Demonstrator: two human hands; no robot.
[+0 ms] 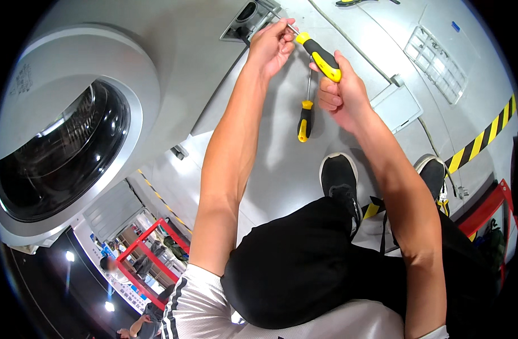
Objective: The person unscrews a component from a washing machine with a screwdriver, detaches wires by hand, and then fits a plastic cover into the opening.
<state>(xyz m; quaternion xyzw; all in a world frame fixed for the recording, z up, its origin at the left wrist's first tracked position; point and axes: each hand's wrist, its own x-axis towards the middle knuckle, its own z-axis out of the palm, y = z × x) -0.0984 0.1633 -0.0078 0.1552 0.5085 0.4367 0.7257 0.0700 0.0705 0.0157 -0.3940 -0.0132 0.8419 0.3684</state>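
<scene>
Striped hazard tape (480,142), red frame (140,240) and screwdrivers (305,121) suggest a workshop.

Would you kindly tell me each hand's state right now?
Left hand: curled at the shaft of the upper screwdriver; firm grip cannot be told.
Right hand: closed, holding that screwdriver's handle.

Both screwdriver handles (321,58) (306,122) are yellow and black, the tape (484,138) striped likewise, the washing machine (180,56) grey.

Bright light glints on the door glass (58,164), shadows on the floor (270,181) are soft, and edges bow.
</scene>
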